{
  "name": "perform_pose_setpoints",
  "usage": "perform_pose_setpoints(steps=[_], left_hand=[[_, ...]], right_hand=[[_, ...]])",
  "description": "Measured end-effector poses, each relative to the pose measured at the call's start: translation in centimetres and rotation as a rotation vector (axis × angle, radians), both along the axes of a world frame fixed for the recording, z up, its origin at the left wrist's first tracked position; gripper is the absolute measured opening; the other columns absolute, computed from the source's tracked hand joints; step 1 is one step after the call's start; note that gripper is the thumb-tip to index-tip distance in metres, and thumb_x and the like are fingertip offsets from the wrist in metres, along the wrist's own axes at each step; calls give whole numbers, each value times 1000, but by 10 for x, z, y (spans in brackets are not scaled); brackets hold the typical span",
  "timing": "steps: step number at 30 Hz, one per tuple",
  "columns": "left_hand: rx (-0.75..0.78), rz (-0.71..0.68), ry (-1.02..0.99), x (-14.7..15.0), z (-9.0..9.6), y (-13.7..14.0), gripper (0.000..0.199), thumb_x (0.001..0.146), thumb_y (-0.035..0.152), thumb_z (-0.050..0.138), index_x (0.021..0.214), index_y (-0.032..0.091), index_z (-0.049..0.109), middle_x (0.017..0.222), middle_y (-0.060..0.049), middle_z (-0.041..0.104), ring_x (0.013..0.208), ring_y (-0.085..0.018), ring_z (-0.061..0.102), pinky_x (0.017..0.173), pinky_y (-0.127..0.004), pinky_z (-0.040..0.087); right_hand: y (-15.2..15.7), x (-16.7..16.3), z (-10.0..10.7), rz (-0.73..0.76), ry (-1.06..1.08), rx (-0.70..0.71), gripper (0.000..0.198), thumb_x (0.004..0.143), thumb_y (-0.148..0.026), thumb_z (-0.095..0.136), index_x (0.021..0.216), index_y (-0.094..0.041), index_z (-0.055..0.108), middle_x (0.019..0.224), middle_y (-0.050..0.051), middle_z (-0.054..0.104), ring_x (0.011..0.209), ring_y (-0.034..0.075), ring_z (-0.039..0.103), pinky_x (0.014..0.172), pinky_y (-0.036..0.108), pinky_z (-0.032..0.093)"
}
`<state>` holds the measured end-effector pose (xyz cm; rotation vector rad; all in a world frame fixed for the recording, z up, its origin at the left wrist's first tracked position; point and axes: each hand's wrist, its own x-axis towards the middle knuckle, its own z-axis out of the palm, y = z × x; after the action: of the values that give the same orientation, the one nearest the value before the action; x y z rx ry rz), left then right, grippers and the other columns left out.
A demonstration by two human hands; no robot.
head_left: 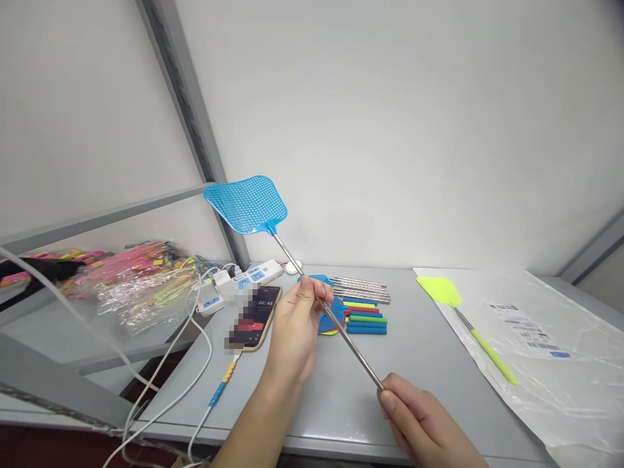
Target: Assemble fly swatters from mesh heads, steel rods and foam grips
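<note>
A blue fly swatter [251,205] with a mesh head and a long metal rod slants across the view, its head raised at the upper left. My left hand [299,318] is closed around the rod partway along. Lower down, my right hand [414,416] grips the rod's bottom end, and the fingers hide that end. Behind my left hand lie several metal rods [363,289], several coloured handle tubes [368,318] in blue, red, green and yellow, and a stack of blue swatter heads [332,315], partly covered by my hand.
On the right, a yellow-green fly swatter [492,354] rests on a white plastic bag [550,390] with a printed label. At left are a phone [266,318] showing a timer, a power strip [266,270], white cables [209,364] and bagged colourful items [141,279]. A wall stands behind.
</note>
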<state>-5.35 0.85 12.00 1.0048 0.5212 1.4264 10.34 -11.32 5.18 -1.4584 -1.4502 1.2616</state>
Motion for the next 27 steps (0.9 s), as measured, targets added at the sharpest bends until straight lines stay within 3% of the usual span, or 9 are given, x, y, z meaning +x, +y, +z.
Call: perform_pose_setpoints(steps=[6,9,12,19,23,27], left_hand=[[-57,-76,76,18,-6,-13,32,94,45,49,82,18,61,80,-2,60,73,-13,53,67,-24,42],[-43,-228,235,37,-14,-28,33,96,44,46,91,18,65,83,-5,65,82,-16,58,74,-27,42],[2,-371,335,45,-19,-37,39,97,43,40,82,16,64,80,-7,66,81,-17,57,78,-30,42],[59,-232,337,32,-15,-31,41,96,46,40,74,18,59,77,-6,61,81,-19,53,79,-31,40],[60,-173,278,28,-12,-23,40,95,49,42,72,19,57,72,-4,57,74,-17,52,75,-30,40],[54,-110,192,20,-9,-16,39,94,49,45,72,19,56,70,-2,55,69,-14,49,68,-26,40]], right_hand=[[-9,6,-9,-185,63,19,47,86,-67,43,68,-23,44,51,-6,33,49,12,30,48,24,26],[-5,8,-3,-212,99,31,45,90,-63,39,71,-23,43,52,-7,29,49,11,27,48,24,24],[3,8,5,-180,93,86,42,94,-59,34,76,-23,44,54,-7,30,50,11,27,49,24,23],[3,7,9,-135,-126,128,41,97,-55,30,74,-23,38,59,-6,29,55,12,29,53,26,21],[-9,12,-8,-110,-124,84,42,96,-57,29,73,-23,39,60,-5,31,56,13,30,53,26,23],[-26,22,-28,-142,-163,64,42,94,-59,32,74,-23,42,67,-3,43,64,15,40,60,25,31]])
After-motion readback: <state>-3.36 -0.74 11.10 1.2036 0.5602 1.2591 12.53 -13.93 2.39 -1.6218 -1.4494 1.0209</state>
